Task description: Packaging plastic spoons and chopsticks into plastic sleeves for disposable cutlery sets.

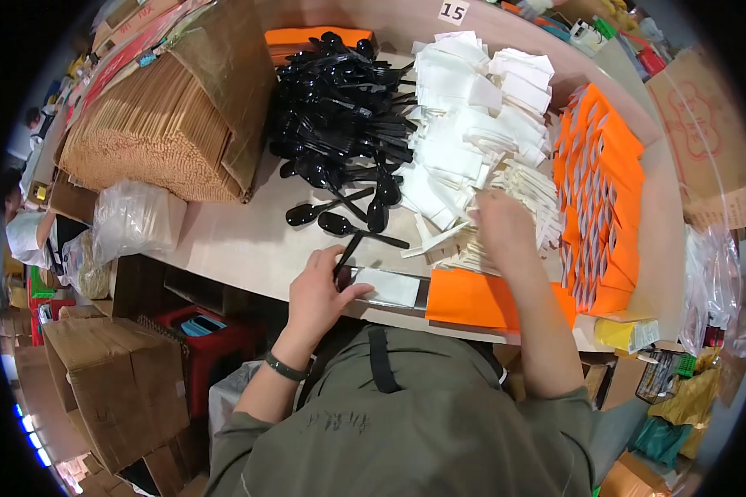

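Observation:
My left hand (323,286) is at the table's front edge, its fingers closed round a dark plastic utensil (347,258) whose slim black end points up and away; its other end is hidden. Beside it a white paper packet (394,288) lies along the edge, at the mouth of an orange paper sleeve (468,296). Farther right, my right hand (503,224) reaches over a heap of slim pale packets (532,189), fingers drawn together; whatever they pinch cannot be made out. Loose black plastic spoons (336,224) lie ahead of my left hand.
A large heap of black plastic cutlery (340,108) fills the table's middle, with white paper napkins (448,108) to its right. Stacked orange sleeves (597,199) line the right wall. An open carton of brown sticks (157,124) stands left, above a red stool (215,340).

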Demonstrator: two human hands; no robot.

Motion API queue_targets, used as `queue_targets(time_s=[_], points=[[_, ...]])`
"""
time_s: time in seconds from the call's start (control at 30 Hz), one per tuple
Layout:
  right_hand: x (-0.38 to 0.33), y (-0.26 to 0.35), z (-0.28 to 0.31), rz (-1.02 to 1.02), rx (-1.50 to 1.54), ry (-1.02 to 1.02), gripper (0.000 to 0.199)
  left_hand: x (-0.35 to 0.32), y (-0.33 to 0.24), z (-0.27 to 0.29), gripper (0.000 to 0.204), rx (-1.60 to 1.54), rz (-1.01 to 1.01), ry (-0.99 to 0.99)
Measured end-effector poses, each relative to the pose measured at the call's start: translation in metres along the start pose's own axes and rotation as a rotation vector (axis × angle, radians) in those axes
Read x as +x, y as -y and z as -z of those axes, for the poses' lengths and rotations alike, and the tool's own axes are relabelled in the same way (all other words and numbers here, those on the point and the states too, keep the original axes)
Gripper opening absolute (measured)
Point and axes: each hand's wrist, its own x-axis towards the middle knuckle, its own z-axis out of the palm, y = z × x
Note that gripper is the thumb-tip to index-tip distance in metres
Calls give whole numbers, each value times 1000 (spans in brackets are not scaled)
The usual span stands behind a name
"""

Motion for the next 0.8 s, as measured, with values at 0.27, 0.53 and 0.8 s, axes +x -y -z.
queue_targets(time_s=[0.27, 0.53, 0.8], points=[[-48, 75, -63, 434, 196, 220, 19, 5, 3, 11, 18, -249, -66, -15], [-81, 30, -30, 293, 295, -157, 22, 31, -3, 4, 7, -46, -538, 162], [-97, 27, -73, 715, 91, -97, 35, 70, 8, 72, 25, 25, -488, -200]])
